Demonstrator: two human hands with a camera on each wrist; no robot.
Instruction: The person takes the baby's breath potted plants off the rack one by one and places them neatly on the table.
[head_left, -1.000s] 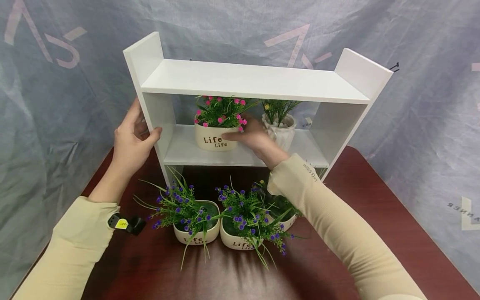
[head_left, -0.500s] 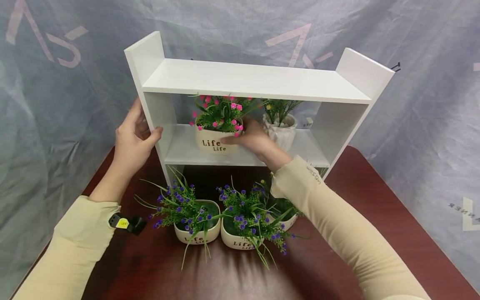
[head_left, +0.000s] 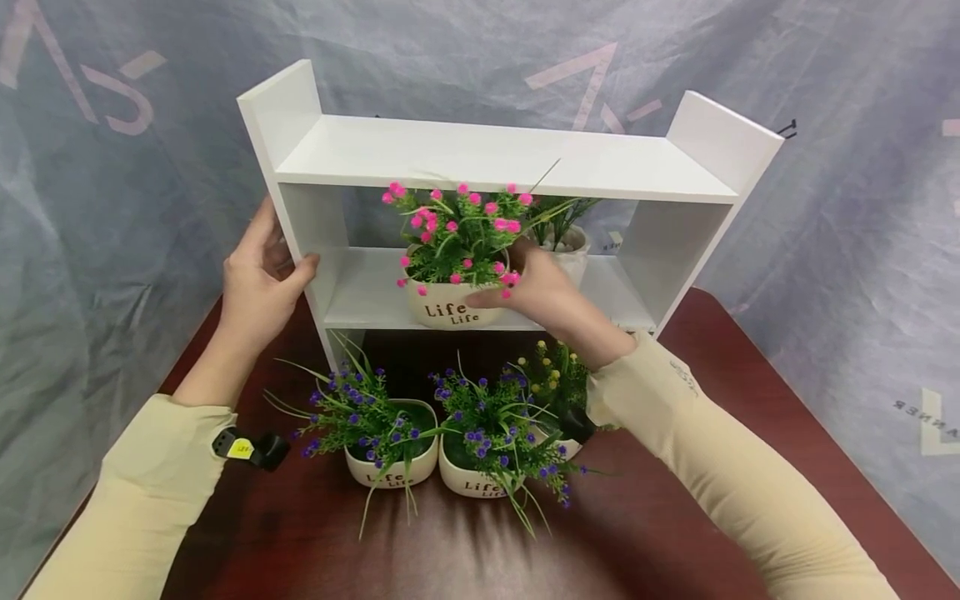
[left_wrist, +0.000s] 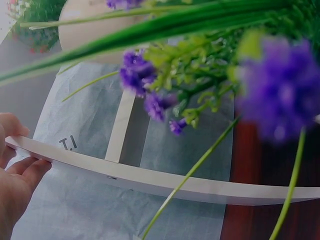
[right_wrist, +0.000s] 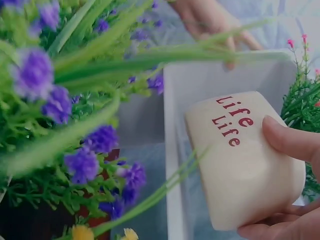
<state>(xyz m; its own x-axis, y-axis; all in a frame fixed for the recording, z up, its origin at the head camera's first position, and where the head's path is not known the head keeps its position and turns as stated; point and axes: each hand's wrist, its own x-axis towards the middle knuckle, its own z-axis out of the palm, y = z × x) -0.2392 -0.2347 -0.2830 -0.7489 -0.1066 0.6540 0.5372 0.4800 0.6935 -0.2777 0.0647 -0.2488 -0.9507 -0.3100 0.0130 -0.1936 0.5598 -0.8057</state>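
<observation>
Basically, right hand has the pink-flowered pot, fingers clamped on its right end: thumb across the printed front beside the "Life" lettering, other fingers round the back. Hold looks chosen for the stiff wall, so the foliage doesn't get crushed. Pot sits in the opening of the white shelf, at the front edge of the middle board; cannot tell if its base touches the board. Some pink blooms overlap the top board's front edge in the head view.

Left hand pinches the left side panel, thumb and fingers on opposite faces, probably bracing the frame so it won't shift while the other arm works inside.

White pot stands on the same board, right of the pink one, partly behind the right hand. Likely why the reach is tight on that side.

On the tabletop, in front of the shelf: 2 purple-flowered pots, set close side by side, plus 1 yellow-flowered plant just right of them, part hidden by leaves and the sleeve's black camera. Grouped there, they seem placed for easy reach, though long leaves partly block both wrist views.
</observation>
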